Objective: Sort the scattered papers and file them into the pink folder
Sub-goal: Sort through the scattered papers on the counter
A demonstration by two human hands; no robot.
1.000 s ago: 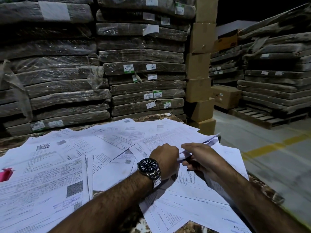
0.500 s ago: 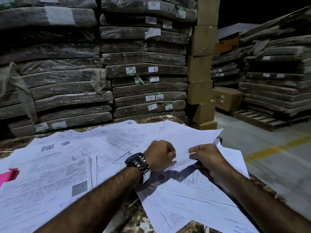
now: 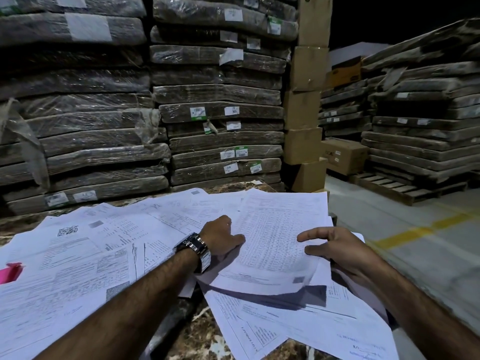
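Cut off: bright pink plastic folder [image 3: 9, 272] shows only a corner at the frame's left edge, with sheets lying over it; print on the pages is too blurred to read.
Folder's place: 9 o'clock from both hands, well apart from them.
Loose pages: scattered white printed papers [image 3: 78, 255] overlap across the brown marbled tabletop [image 3: 202, 331].
Left hand [image 3: 220, 236]: curled, its thumb on the left edge of a white printed sheet [image 3: 272, 242]; its fingers are out of sight.
Sheet: raised, casting a shadow on the pages beneath.
Right hand [image 3: 335, 249]: pinches the sheet's right edge, thumb on top, forefinger stretched out.
Edges: the table's far edge at 12 o'clock is near the plastic-wrapped brown bundles [image 3: 104, 126].
Open room: grey floor with a yellow line [image 3: 415, 229] at 3 o'clock.
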